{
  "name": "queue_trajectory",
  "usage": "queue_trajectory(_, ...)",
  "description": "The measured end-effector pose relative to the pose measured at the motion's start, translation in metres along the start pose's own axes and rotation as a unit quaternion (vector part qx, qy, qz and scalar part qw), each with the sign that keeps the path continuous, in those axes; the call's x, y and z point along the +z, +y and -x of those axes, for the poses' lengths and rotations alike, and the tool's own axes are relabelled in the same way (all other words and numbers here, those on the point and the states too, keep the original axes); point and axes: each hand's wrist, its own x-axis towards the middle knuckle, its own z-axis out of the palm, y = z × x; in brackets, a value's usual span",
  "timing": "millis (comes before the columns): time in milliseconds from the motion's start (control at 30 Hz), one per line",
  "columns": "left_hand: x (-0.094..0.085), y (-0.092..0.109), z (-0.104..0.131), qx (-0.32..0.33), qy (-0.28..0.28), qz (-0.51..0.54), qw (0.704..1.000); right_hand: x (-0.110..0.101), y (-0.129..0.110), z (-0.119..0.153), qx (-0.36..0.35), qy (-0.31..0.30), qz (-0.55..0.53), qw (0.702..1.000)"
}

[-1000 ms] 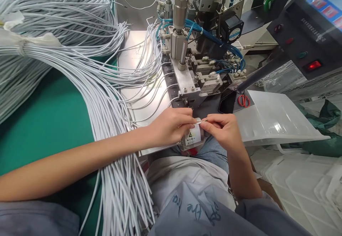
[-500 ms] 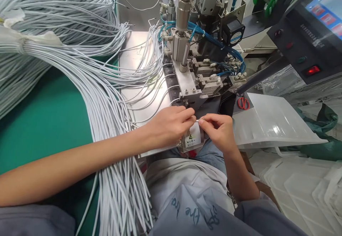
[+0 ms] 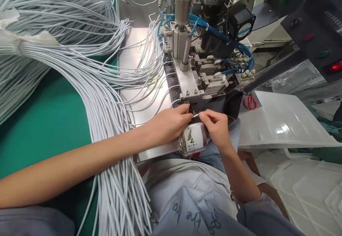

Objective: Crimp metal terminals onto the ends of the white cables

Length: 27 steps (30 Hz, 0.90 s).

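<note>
My left hand (image 3: 173,120) reaches over a loose bundle of white cables (image 3: 112,122) and pinches one white cable (image 3: 196,115) near its end. Facing it, my right hand (image 3: 216,123) pinches the tip of that same cable between thumb and fingers. Both hands are close together at the front of a metal machine (image 3: 187,81) with pneumatic cylinders. Several white cables run side by side into the machine's black left edge (image 3: 172,82). Just below the fingers sits a cylindrical part with a white label (image 3: 196,139).
A green table surface (image 3: 64,104) carries another tied pile of cables (image 3: 61,15) at the back left. On the right are red-handled scissors (image 3: 250,102), a white plastic sheet (image 3: 288,122) and a dark control box (image 3: 315,40). Blue air hoses (image 3: 213,36) loop over the machine.
Both hands have moved slightly up towards the machine's front with the cable, leaving more of the labelled part visible. The camera view has shifted a little.
</note>
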Motion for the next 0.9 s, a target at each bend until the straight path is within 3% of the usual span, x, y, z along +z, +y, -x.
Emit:
queue_trajectory(167, 0.004, -0.004, -0.003, -0.024, -0.028, -0.079, 0.996, 0.003, 0.013, -0.011, 0.055, 0.007, -0.035, 0.998)
queue_trajectory(367, 0.004, -0.005, -0.002, -0.037, -0.044, -0.048, 0.997, 0.007, 0.013, -0.016, 0.090, -0.018, -0.067, 0.993)
queue_trajectory(767, -0.002, -0.003, -0.004, 0.027, -0.061, -0.158, 0.985, 0.004, 0.015, -0.025, 0.121, -0.074, -0.089, 0.986)
queue_trajectory(900, -0.002, -0.003, -0.004, 0.035, -0.064, -0.168, 0.983, 0.004, 0.016, -0.025, 0.127, -0.065, -0.084, 0.986)
